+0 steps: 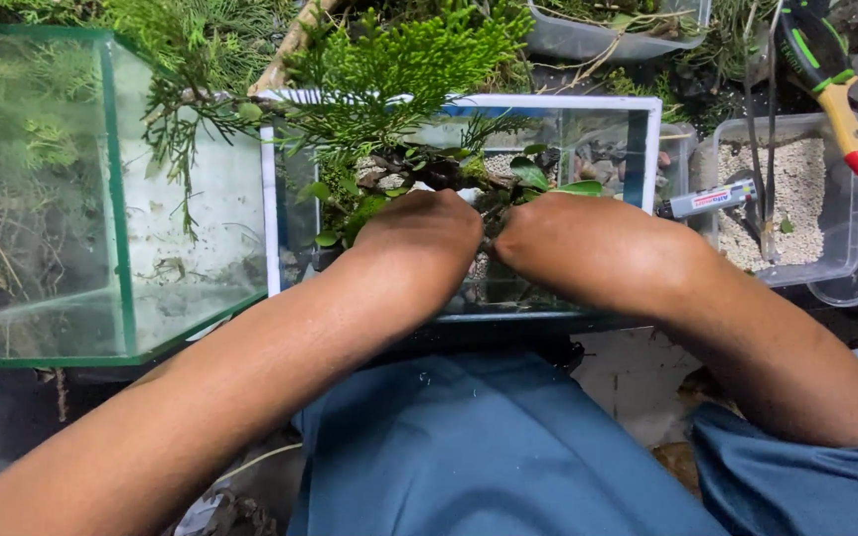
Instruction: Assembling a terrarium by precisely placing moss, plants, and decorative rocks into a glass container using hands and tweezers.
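Glass tank point(588, 129) hides both hands' grips among upright leafy plants point(449, 174); state unclear.

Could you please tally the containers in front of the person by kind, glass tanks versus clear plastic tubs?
Glass tanks: 2, the empty tank on the left and the planted tank that both hands reach into.
Clear plastic tubs: 2, the gravel tub and the rear tub.
Total: 4

Bright, even overhead light, soft shadows, faint glare on glass, sharp focus throughout.
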